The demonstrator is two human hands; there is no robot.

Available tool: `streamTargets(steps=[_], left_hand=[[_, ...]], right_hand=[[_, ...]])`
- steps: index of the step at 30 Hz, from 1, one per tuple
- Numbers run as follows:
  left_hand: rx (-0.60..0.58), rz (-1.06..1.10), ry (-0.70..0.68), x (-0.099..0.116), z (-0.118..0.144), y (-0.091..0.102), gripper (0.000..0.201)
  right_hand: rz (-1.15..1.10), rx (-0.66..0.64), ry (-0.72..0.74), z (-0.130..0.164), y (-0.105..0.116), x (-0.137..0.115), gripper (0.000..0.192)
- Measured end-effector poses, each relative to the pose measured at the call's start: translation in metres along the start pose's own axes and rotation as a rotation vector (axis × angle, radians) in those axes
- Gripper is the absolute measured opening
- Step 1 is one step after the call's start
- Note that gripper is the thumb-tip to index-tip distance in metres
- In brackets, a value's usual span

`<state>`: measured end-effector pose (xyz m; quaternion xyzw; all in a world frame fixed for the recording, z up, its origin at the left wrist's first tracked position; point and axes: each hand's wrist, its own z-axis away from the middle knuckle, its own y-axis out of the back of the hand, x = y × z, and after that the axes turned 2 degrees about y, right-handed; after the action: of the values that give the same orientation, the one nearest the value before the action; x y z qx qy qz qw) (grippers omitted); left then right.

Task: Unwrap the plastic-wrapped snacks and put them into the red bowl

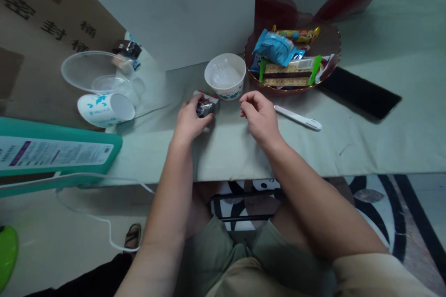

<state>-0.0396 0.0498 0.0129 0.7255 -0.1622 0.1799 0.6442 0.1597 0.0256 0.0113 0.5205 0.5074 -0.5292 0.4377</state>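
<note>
I see the table [348, 148] bearing a snack plate [329, 41] at 1 o'clock and a cup [225, 76] at 12. Left hand [190, 120] grips a wrapper [205, 106], pinning it just beside the cup. Right hand [259, 116], loosely curled, holds nothing visible.

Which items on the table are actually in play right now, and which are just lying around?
In play:
- left hand gripping a small dark wrapped snack
- right hand, fingers curled, nothing visible in it
- paper cup, upright between the hands

Lying about:
- snack plate
- white plastic utensil
- tipped paper cup
- clear bowl
- black phone
</note>
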Motion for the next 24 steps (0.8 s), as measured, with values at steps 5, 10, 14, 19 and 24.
streamTargets(steps=[5, 10, 14, 19, 24], left_hand=[[-0.028, 0.433, 0.101, -0.022, 0.013, 0.013, 0.047], [-0.379, 0.913, 0.037, -0.007, 0.04, 0.021, 0.048], [-0.604, 0.97, 0.029, 0.007, 0.051, 0.006, 0.055], [-0.701, 1.106, 0.113, 0.003, 0.051, -0.008, 0.056], [-0.339, 0.945, 0.126, -0.004, 0.046, -0.018, 0.067]], right_hand=[[0.078, -0.055, 0.029, 0.009, -0.005, 0.005, 0.006], [0.169, -0.137, 0.115, 0.019, -0.006, 0.004, 0.015], [0.17, -0.229, 0.159, 0.026, -0.001, 0.007, 0.043], [0.178, -0.19, -0.009, 0.033, 0.008, 0.019, 0.037], [0.491, -0.072, 0.085, 0.03, 0.036, 0.013, 0.025]])
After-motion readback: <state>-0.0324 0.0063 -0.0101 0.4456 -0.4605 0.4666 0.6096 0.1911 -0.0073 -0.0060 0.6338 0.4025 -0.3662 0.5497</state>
